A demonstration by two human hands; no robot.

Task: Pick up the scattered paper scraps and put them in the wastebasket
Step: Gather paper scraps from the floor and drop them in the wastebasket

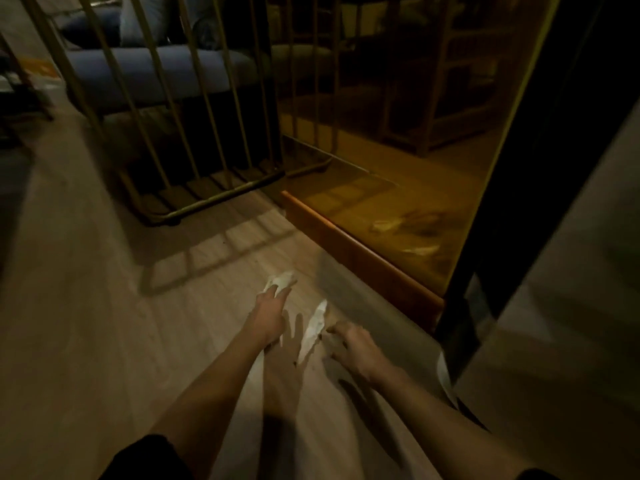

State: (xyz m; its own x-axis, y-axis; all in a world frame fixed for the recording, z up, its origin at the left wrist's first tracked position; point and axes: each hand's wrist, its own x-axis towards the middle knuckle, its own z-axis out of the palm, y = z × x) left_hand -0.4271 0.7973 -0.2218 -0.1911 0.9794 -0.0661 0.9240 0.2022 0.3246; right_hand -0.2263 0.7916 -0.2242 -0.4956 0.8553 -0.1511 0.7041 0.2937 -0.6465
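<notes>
- Dim room, frame blurry; both bare forearms reach down to the pale wood floor [104, 341].
- Left hand [272, 311]: stretched fwd, fingers [278, 293] lying over the near edge of the far scrap [283, 279]. White shows either side of the fingers, so it looks pinched, tho blur hides the thumb.
- Far scrap: crumpled white paper, on or just off the floor (can't tell which), near the corner of the wood plinth [363, 258].
- Right hand [353, 346]: palm down, fingers spread and loosely bent like a claw, holding nothing. Fingertips [334, 330] sit just beside the long scrap [316, 327]; can't tell if they touch.
- Long scrap: narrow white strip flat on the floor btwn the two hands, running away from the person, apart from the far scrap.
- Plinth runs diagonally on the right, carrying an amber reflective panel [398, 150]; two pale smudges show in the panel low down.
- Dark post [519, 202] edges the panel on the right.
- Gold-bar frame [221, 199] stands on the floor ahead-left, throwing a barred shadow toward the hands.
- Blue sofa [142, 74] seen thru the bars, top left.
</notes>
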